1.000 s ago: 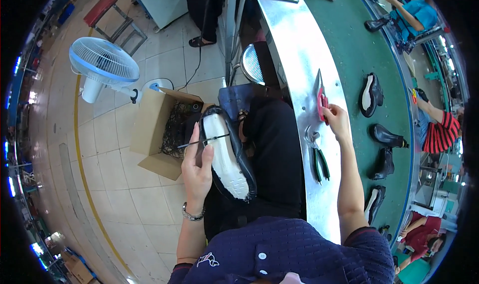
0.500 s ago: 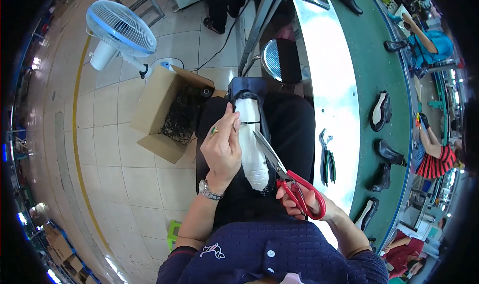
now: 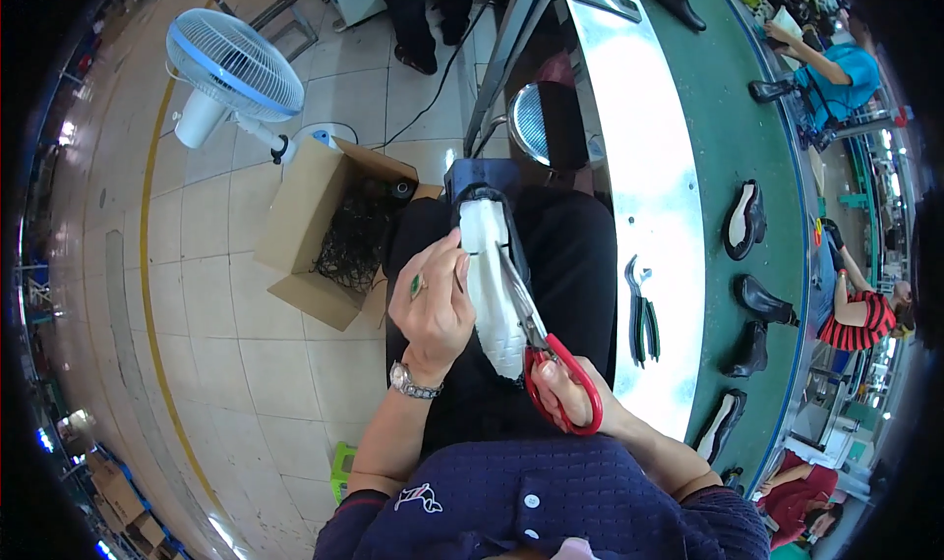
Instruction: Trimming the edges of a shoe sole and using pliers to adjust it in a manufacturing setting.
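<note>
A black shoe lies sole up over my lap, its white sole (image 3: 492, 304) facing me. Short dark pieces of a thin band (image 3: 472, 253) show at the sole's sides. At the sole's left edge is my left hand (image 3: 433, 304), fingers pressed together; whatever they pinch is hidden. My right hand (image 3: 560, 388) grips red-handled scissors (image 3: 593, 403). Their blades lie along the right side of the sole, tips by the band, and look nearly closed. A dark blue block (image 3: 482, 174) stands at the shoe's far end.
An open cardboard box (image 3: 305, 206) of tangled black strips stands left, beyond it a fan (image 3: 236, 68). Right is a metal ledge (image 3: 649, 157) with pliers (image 3: 644, 324), a wrench and a phone (image 3: 606, 0). Several shoes (image 3: 744, 221) line a green belt (image 3: 728, 117); co-workers sit beyond.
My right hand has moved left, and the scissors have swung more upright, with their handles nearer together. The band that crossed the sole now shows a break in its middle.
</note>
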The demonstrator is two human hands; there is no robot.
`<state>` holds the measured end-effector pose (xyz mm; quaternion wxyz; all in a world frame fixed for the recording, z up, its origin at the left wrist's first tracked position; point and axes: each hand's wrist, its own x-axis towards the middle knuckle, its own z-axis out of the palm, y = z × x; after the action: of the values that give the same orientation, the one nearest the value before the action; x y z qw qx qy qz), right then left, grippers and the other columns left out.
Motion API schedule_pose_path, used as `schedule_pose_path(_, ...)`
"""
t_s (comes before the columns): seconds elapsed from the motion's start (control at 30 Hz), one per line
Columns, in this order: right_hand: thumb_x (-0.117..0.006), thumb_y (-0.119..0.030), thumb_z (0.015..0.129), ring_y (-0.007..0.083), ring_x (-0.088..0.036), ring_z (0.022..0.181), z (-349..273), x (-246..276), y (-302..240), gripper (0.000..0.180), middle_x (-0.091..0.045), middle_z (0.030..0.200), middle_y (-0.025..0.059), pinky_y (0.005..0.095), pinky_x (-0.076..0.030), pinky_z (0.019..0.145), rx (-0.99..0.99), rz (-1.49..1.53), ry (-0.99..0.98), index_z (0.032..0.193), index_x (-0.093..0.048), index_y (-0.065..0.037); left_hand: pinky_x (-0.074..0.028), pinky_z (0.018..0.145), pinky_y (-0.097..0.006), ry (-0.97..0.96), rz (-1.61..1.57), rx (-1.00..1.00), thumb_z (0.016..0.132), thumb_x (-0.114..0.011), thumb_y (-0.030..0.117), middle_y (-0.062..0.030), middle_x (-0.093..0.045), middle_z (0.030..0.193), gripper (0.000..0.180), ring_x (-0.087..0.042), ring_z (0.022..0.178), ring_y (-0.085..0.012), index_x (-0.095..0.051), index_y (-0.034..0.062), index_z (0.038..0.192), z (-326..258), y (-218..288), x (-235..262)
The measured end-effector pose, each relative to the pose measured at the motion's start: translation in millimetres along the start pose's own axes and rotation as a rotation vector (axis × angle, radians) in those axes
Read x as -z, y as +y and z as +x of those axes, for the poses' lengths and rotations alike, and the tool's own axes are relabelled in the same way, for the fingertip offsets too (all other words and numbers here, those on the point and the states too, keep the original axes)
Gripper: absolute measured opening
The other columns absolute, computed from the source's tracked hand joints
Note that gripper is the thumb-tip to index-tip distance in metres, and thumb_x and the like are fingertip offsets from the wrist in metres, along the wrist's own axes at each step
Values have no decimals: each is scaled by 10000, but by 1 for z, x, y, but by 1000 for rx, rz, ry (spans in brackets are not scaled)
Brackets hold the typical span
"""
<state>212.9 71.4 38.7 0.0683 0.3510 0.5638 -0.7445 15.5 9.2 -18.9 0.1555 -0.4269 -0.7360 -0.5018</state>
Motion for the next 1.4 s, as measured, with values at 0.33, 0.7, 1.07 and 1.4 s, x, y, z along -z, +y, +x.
schedule_pose_path(0.33,-644,-367,934,71,-561,647,-6,31,-18,362,-539,681,-9,213,-423,590,161,57,88,909,-639,-6,-564,629,-301,612,68,-98,1018,-423,84,-209,-653,928,268,-652,700,-245,-579,-84,879,88,-6,88)
schedule_pose_path(0.7,-688,-136,832,316,-665,927,56,221,8,353,-675,1063,175,397,-506,828,243,-1023,1095,1174,-647,-63,-244,1149,-451,-477,198,-54,932,-590,348,-185,-333,1528,605,-301,1416,-362,-440,29,1423,15,-37,39)
schedule_pose_path(1.07,-763,-226,787,312,-623,954,19,168,58,476,-650,1041,156,413,-487,859,249,-804,1066,1204,-613,-52,-452,969,-386,-1036,-73,-68,815,-716,427,-182,-644,1151,589,-585,1119,-326,-628,-6,1204,85,25,-80)
schedule_pose_path(1.4,-655,-146,855,364,-533,998,-1,132,107,617,-553,1061,207,451,-435,896,67,-884,952,1421,-430,-45,-482,776,-328,-1049,-281,-135,932,-617,235,-159,-658,921,295,-618,844,-272,-686,66,1164,121,-5,-115)
